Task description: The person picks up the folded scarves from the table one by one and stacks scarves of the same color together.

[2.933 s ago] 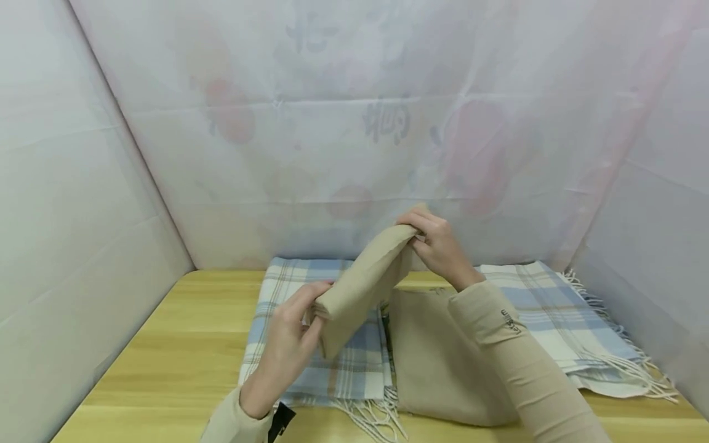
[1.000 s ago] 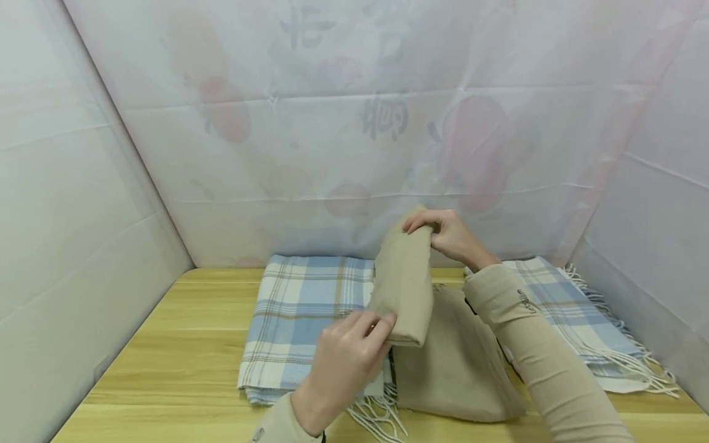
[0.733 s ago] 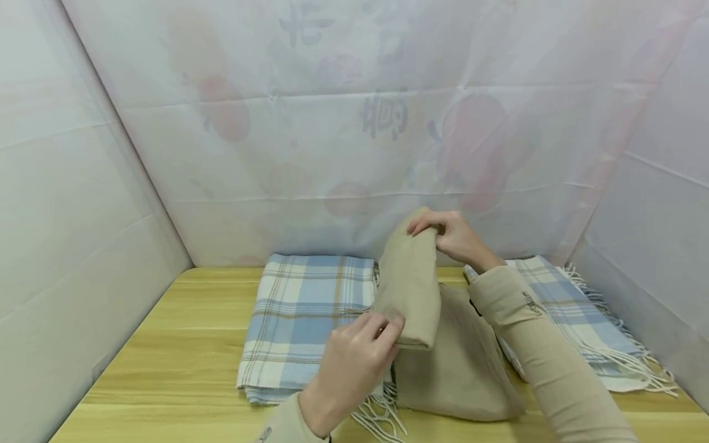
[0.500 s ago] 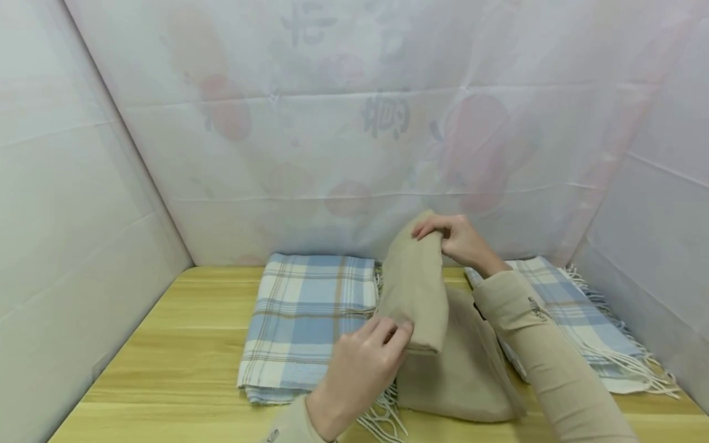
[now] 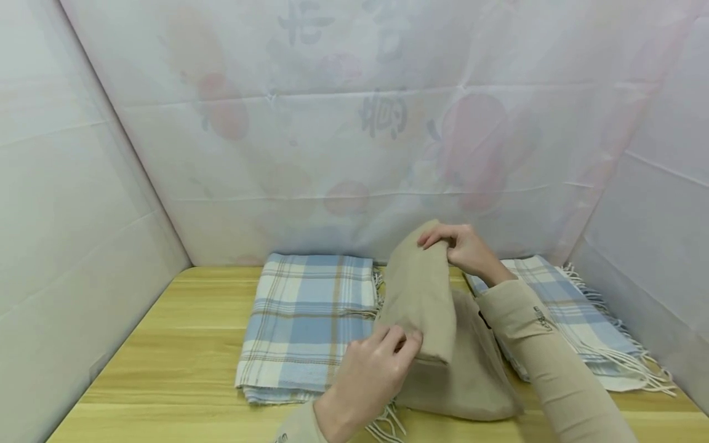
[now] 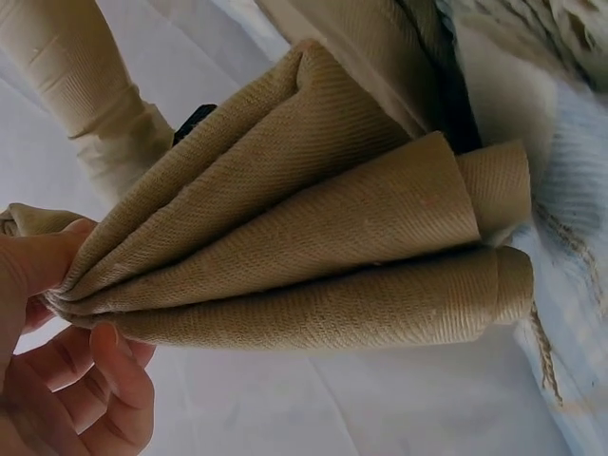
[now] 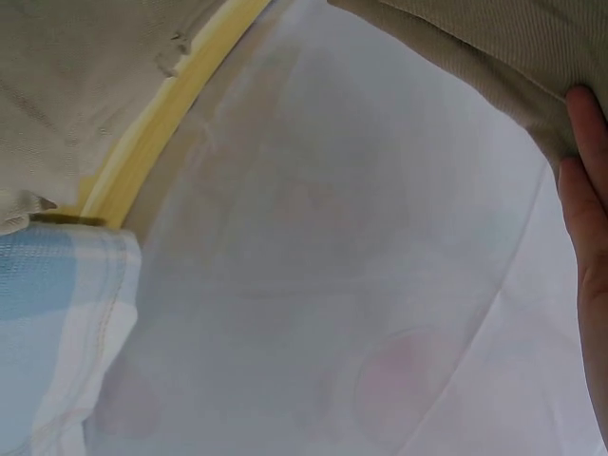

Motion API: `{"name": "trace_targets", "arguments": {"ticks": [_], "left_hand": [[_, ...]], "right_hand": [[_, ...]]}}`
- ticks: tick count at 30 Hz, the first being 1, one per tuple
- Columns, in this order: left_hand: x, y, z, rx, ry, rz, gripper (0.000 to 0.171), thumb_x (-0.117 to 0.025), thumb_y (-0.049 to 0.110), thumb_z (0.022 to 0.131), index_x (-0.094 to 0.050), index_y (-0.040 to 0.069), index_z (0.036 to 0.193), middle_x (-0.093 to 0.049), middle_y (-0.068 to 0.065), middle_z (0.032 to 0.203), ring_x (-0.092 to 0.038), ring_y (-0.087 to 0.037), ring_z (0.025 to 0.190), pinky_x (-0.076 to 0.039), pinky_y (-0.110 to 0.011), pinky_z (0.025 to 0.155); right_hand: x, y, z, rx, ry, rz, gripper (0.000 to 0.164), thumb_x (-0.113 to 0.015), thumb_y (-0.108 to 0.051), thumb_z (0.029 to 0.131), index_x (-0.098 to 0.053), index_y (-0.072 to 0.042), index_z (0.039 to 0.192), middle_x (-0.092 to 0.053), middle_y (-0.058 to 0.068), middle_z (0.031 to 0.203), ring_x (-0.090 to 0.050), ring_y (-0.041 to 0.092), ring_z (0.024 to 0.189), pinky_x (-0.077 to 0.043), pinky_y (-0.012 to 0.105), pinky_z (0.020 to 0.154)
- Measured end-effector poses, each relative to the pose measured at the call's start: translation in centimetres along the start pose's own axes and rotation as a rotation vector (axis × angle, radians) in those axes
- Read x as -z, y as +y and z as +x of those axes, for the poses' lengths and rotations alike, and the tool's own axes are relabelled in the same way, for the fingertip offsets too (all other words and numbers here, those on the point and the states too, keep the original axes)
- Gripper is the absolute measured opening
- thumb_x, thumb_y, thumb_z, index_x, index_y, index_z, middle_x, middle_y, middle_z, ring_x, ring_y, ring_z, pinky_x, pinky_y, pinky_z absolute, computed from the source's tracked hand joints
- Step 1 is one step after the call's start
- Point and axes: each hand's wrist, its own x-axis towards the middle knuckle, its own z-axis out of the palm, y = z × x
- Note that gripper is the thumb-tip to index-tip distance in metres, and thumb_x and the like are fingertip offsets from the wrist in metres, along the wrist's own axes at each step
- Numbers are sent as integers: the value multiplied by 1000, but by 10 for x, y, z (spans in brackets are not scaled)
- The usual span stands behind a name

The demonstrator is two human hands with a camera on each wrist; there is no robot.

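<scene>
Matt, ribbed beige cloth; soft-looking plaid cloth; smooth wood-grained table.

The held cloth is plain tan with a fine ribbed weave pattern. The lower cloth is plain tan-brown. The left plaid cloth and right plaid cloth are light blue and white, crossed by thin brown lines. The fringe is off-white. The tabletop is yellow with wood-grain streaks. The backdrop is whitish with faint pink-red patches and grey characters. The right sleeve is beige with dark lettering.

Beige cloth in layered folds, tilted
</scene>
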Motion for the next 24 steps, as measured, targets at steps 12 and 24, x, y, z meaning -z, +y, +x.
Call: {"name": "trace_targets", "arguments": {"ticks": [12, 24], "left_hand": [[-8, 11, 2, -44, -42, 39, 49, -24, 8, 112, -71, 13, 101, -64, 1, 85, -62, -10, 72, -50, -17, 49], [-20, 27, 4, -83, -95, 157, 42, -32, 8, 109, -73, 16, 103, -66, 4, 90, -62, -8, 73, -50, -16, 52]], "right_hand": [[3, 10, -14, -8, -6, -6, 52, -39, 31, 79, -77, -1, 92, -72, 18, 105, -67, 22, 101, -53, 19, 83], [14, 19, -29, -79, -71, -10, 56, -36, 30, 71, -77, -1, 92, -71, 21, 107, -67, 22, 101, -53, 23, 70]]}}
